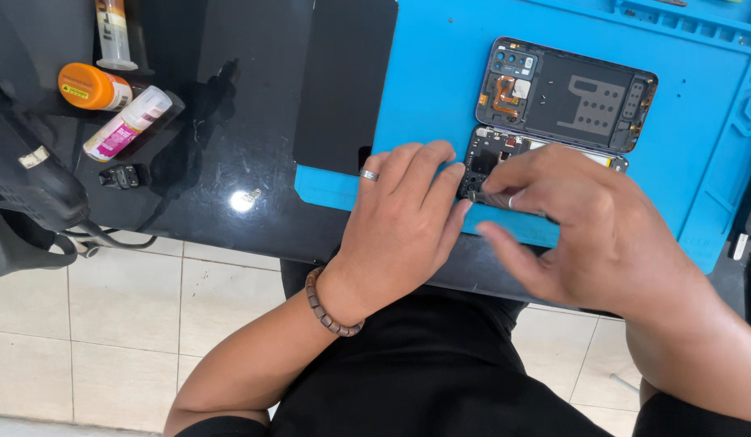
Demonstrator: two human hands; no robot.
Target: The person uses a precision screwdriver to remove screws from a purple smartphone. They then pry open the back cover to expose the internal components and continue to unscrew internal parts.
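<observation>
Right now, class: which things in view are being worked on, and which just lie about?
In hand:
left hand
right hand
opened phone body
detached back cover
blue work mat

Lying about:
orange-capped bottle
white-and-pink bottle
syringe tube
small black part

Left hand (399,218) wears silver ring, brown beaded bracelet; black clothes.

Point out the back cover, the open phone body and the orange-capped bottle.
Back cover (585,101), head view: middle of its dark inner face.
Phone body (490,154), head view: exposed board at its left end, above the fingers.
Orange-capped bottle (86,86), head view: on its orange cap.
</observation>
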